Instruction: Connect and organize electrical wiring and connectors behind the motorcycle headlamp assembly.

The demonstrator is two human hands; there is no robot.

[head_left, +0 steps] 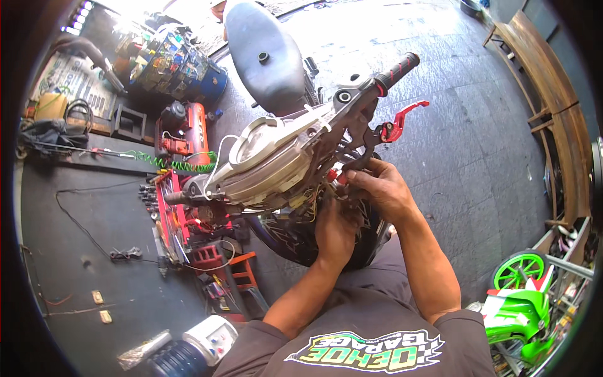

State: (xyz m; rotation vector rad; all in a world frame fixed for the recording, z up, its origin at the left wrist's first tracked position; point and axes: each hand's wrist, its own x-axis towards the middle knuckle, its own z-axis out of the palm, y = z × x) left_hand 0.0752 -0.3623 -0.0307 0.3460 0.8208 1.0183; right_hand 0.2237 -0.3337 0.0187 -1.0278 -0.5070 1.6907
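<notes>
red bit (342, 179) by the wires (306, 208) near the handlebar (360, 95); right hand (381, 188) looks pinched on it, left hand (338, 231) close, can't tell its grip. i'd go gently, no yanking those wires.

Green and white lettering (367, 353), upside down, dark shirt (377, 301)

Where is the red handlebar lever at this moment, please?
In the head view, the red handlebar lever is right of centre, between the black handlebar grip above it and the person's right hand below it.
</notes>
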